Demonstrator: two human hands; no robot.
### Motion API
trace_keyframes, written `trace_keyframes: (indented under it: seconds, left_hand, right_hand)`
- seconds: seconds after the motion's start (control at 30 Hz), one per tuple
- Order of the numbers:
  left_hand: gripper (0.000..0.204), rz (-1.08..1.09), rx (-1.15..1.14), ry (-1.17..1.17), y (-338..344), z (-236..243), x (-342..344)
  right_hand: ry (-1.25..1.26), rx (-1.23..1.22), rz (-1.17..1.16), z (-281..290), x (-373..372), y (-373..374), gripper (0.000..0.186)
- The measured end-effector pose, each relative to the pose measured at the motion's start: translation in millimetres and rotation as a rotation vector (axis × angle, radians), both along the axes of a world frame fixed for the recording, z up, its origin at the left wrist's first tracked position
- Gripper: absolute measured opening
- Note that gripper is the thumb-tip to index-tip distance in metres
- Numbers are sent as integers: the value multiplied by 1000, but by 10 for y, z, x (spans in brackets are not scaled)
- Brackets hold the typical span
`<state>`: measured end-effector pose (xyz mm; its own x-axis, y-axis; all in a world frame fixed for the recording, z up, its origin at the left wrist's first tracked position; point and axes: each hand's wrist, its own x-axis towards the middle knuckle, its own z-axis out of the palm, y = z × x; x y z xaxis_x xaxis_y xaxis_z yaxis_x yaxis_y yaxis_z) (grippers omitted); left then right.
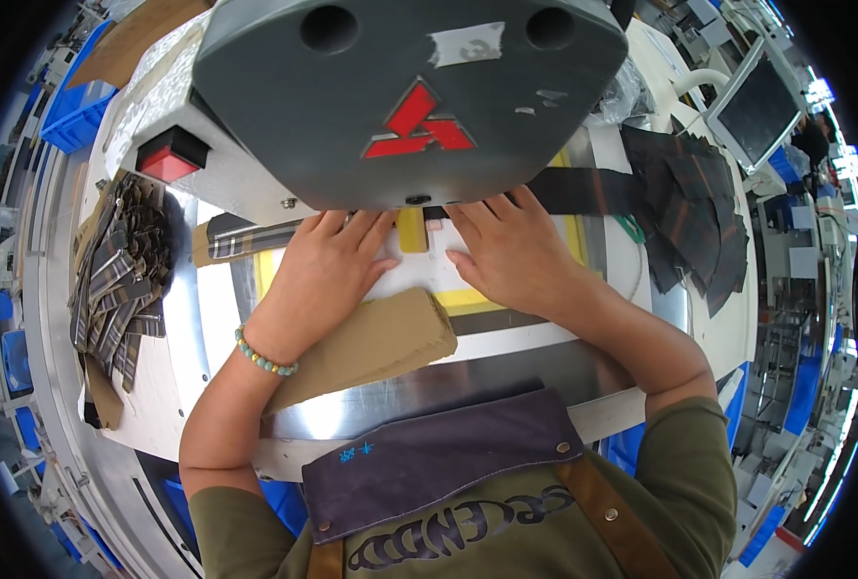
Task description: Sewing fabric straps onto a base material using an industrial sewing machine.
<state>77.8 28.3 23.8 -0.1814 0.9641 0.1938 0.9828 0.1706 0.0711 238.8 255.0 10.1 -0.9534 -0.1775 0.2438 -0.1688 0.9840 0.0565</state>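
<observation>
Both my hands lie palm down on the white work plate [424,280], under the front of a large dark grey sewing machine head [284,116]. My left hand [327,270] has its fingers stretched forward at the inner end of a plaid fabric strip [245,241]. My right hand [516,251] also lies flat with fingers extended, by a dark fabric strip [583,191] running off to the right. The machine head partly hides the fingertips and the cloth there. Between the hands sits a small yellow block [412,232]. A tan cardboard-like piece [376,343] lies beneath my left wrist.
Plaid fabric pieces are heaped [125,270] on the left, and dark checked pieces are stacked [694,212] on the right. A red switch [168,159] juts from the machine's left side. A blue bin [77,118] stands far left, a monitor [759,104] far right.
</observation>
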Motion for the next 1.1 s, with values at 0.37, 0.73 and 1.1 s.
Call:
trace_keyframes:
  seconds: [0.37,0.73,1.1]
  left_hand:
    - [61,-2,-20,-30,-3,25,0]
    - [61,-9,-33,-46,-11,40,16]
    - [59,-24,-20,-28,-17,45,16]
  right_hand:
    - [-17,-5,8,45,-7,-1,58]
    - [-77,-169,42,51,-8,6,61]
    - [-61,-145,49,29,12,-7,59]
